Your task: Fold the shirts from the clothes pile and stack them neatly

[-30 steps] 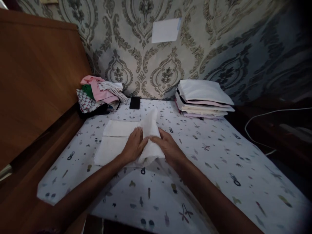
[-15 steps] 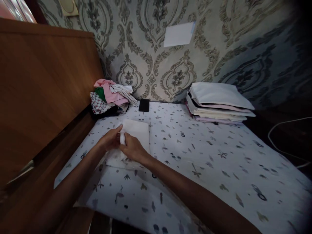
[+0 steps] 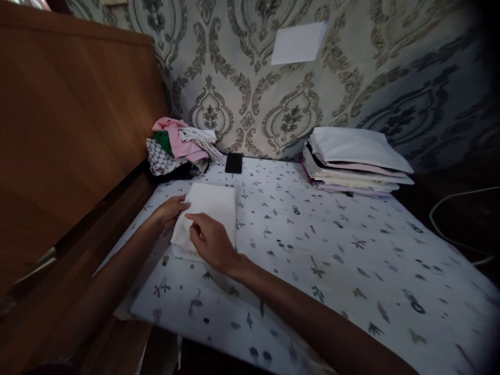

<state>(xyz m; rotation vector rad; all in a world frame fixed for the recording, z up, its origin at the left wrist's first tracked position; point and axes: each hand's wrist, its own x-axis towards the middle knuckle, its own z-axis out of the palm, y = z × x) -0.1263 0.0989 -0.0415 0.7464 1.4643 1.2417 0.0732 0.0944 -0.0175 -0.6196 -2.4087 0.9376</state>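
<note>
Head view shows a folded rectangle of white cloth (image 3: 213,198) lying on the left part of a white fabric-covered surface (image 3: 297,260) printed with small motifs, nearer the person than a flat black rectangular object (image 3: 234,163). Of the bare hands, set apart, the left hand (image 3: 169,211) touches the cloth's left edge, though in this dim light I cannot tell whether it pinches; the right hand (image 3: 213,240) is over the cloth, thumb and forefinger parted.
</note>
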